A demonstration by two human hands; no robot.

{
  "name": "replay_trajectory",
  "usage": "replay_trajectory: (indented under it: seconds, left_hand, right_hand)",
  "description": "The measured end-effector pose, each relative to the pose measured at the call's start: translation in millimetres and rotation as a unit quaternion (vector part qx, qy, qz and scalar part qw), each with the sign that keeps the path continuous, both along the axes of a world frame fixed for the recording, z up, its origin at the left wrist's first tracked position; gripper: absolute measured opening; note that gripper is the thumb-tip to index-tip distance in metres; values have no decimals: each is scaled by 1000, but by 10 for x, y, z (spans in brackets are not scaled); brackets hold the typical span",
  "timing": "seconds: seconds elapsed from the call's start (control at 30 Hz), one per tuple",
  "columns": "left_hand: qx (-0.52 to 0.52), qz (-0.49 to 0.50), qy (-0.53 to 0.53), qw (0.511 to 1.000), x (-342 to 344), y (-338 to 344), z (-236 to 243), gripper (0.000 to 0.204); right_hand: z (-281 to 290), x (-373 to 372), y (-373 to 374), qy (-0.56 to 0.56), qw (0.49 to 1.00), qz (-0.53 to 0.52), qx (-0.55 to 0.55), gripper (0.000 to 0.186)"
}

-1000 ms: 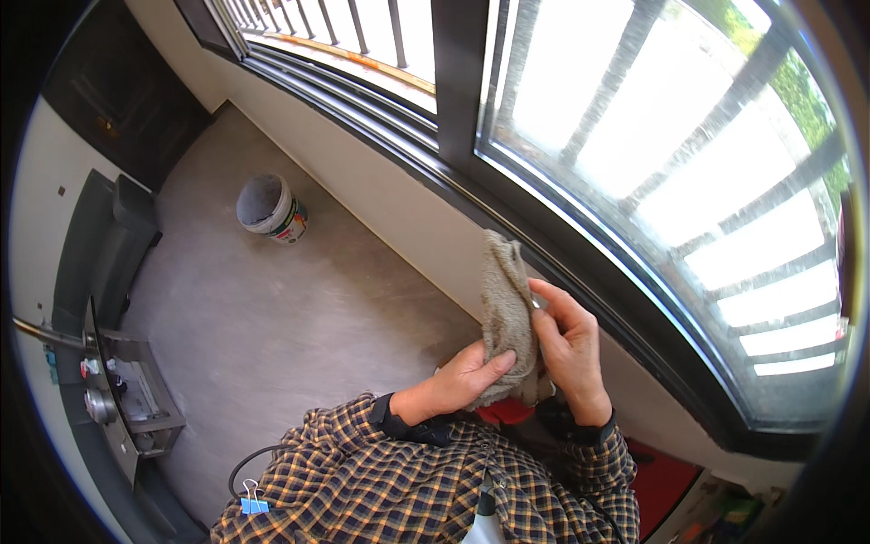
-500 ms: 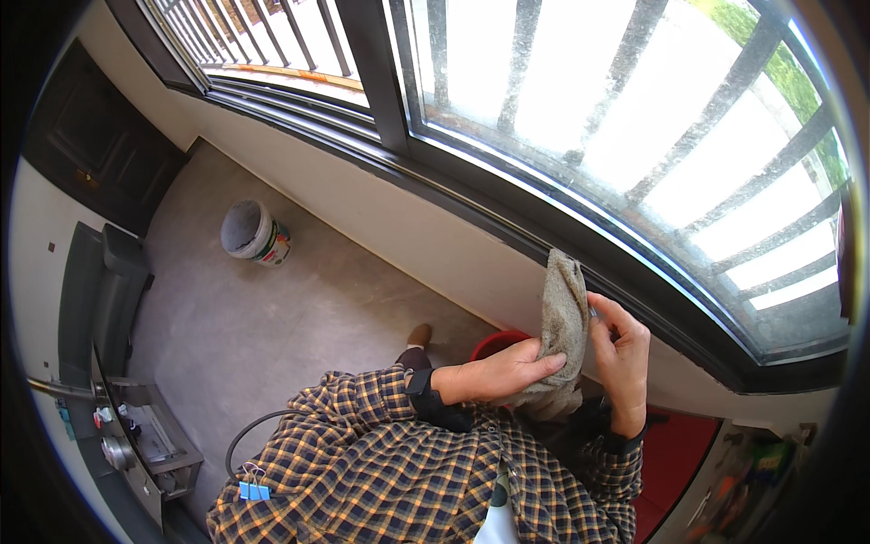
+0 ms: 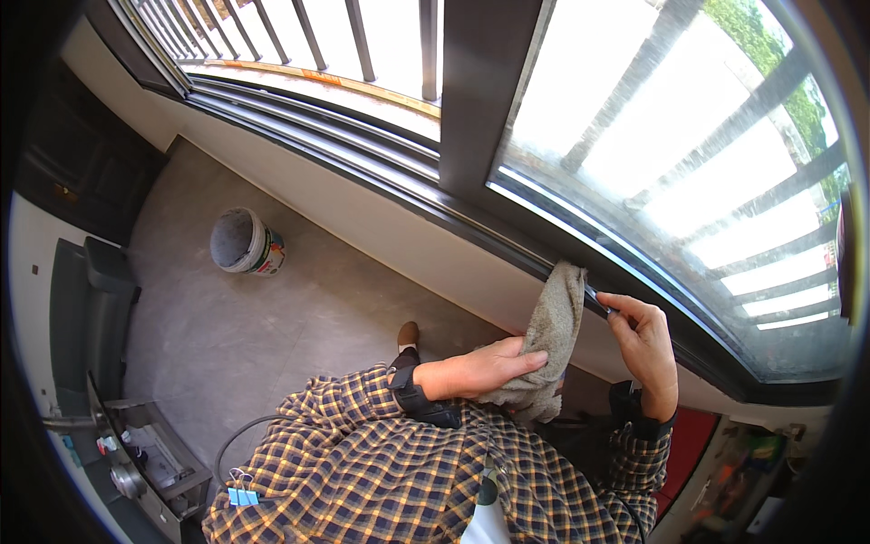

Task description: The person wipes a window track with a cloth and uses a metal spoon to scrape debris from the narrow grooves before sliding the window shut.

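Note:
My left hand (image 3: pixel 480 369) grips a damp-looking grey-beige cloth (image 3: pixel 555 326), thumb on top. The cloth's upper end rests at the dark window track (image 3: pixel 507 247), and its lower folds hang toward my shirt. On the right, my right hand (image 3: pixel 645 344) pinches a thin, dark tool with a bluish glint (image 3: pixel 594 297). Its far end reaches the edge of the cloth by the track; what kind of tool it is cannot be made out. Above both hands stands a dark-framed sliding window sash (image 3: pixel 480 100) with smeared glass.
A white bucket (image 3: pixel 243 243) stands on the grey floor (image 3: pixel 299 335) to the left. Beyond the window opening are dark railing bars (image 3: pixel 308 36). An open metal drawer (image 3: pixel 159 453) juts out at lower left, and a dark door (image 3: pixel 77 154) is at far left.
The window sash has slid right, widening the opening at left. My right hand has moved right, showing more of the thin tool. The red basin rim near my left hand is no longer visible.

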State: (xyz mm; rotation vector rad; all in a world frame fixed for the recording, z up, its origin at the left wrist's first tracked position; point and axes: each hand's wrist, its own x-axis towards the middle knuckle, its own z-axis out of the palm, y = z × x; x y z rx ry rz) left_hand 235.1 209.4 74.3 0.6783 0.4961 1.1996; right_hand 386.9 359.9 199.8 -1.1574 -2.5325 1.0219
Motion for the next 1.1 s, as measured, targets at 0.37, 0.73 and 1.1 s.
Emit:
replay_trajectory:
  seconds: [0.37, 0.73, 1.1]
  left_hand:
    - [28, -76, 157, 984, -117, -110, 120, 54]
    - [11, -56, 123, 991, -95, -146, 182, 50]
    - [-49, -24, -38, 998, -62, -246, -9, 39]
  right_hand:
    - [-155, 325, -232, 39, 997, -45, -44, 25]
    - [-118, 273, -303, 53, 989, -53, -124, 26]
    - [-135, -134, -616, 76, 988, 19, 136, 23]
